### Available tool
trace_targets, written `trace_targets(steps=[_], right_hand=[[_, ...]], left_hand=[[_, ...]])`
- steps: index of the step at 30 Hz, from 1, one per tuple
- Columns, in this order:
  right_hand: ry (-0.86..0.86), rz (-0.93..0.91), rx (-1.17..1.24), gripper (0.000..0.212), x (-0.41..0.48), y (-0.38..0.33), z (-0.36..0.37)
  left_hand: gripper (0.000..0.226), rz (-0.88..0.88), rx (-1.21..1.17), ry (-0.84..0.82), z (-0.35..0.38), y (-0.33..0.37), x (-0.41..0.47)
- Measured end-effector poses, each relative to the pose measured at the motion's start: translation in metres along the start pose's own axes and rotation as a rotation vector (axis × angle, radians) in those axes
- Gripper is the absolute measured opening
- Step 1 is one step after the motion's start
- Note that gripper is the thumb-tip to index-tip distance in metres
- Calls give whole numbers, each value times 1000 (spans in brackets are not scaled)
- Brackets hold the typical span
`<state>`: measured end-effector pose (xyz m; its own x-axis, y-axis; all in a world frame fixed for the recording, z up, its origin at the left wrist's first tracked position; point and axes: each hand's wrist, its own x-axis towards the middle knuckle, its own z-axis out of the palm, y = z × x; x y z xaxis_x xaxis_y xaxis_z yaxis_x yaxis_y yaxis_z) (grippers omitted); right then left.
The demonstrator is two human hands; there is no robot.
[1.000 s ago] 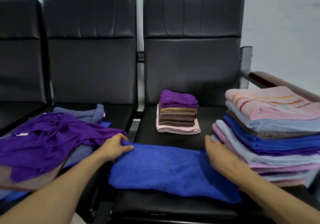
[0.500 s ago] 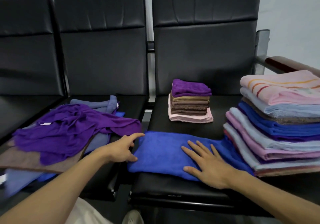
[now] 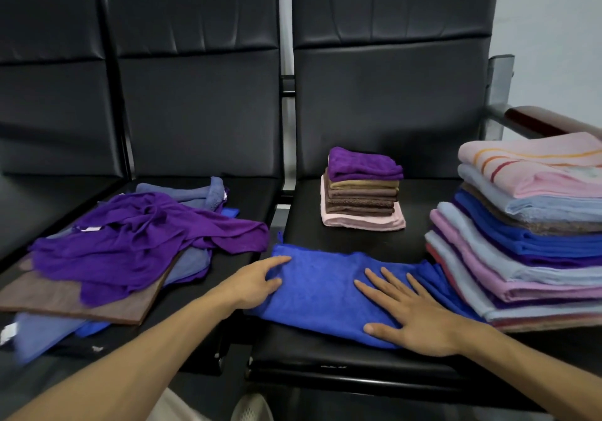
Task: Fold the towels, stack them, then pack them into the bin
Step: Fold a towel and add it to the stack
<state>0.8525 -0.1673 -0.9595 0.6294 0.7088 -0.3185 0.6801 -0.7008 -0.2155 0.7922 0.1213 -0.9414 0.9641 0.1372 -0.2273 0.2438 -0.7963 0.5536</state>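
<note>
A blue towel [image 3: 321,287] lies folded into a long strip across the front of the right seat. My right hand [image 3: 410,313] presses flat on it with fingers spread. My left hand [image 3: 257,282] touches its left end, fingers extended along the edge. A small stack of folded towels [image 3: 361,189], purple on top and pink at the bottom, stands behind the blue towel. A tall stack of large folded towels [image 3: 527,235] in pink, light blue, blue and lilac fills the right side of the seat. Unfolded towels [image 3: 130,244], mostly purple, lie heaped on the middle seat.
Black padded chairs [image 3: 391,94] stand in a row against a pale wall. A dark red armrest [image 3: 540,120] runs behind the tall stack. A brown towel [image 3: 81,300] lies flat under the purple heap. No bin is in view.
My right hand went from gripping the towel's right end to lying flat on its middle. My left hand opened its grip on the left end and now touches it with straight fingers.
</note>
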Motion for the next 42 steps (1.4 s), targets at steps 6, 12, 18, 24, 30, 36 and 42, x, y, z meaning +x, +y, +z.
trace_targets(steps=[6, 12, 18, 24, 30, 36, 42], right_hand=[[20, -15, 15, 95, 2, 0, -2], [62, -96, 89, 91, 12, -8, -2], [133, -112, 203, 112, 29, -26, -1], [248, 52, 204, 76, 29, -5, -15], [265, 274, 53, 54, 17, 25, -29], [449, 307, 146, 44, 21, 21, -31], [447, 390, 315, 25, 27, 23, -30]], left_hand=[[36, -23, -158, 137, -5, -1, -5], [53, -169, -452, -16, -23, -6, -20], [66, -120, -332, 120, -46, -18, -31], [64, -162, -192, 283, -65, -9, -38], [59, -159, -122, 315, -73, 3, -38], [61, -48, -434, 343, -73, 29, -34], [60, 51, -492, 189, -44, 89, -18]])
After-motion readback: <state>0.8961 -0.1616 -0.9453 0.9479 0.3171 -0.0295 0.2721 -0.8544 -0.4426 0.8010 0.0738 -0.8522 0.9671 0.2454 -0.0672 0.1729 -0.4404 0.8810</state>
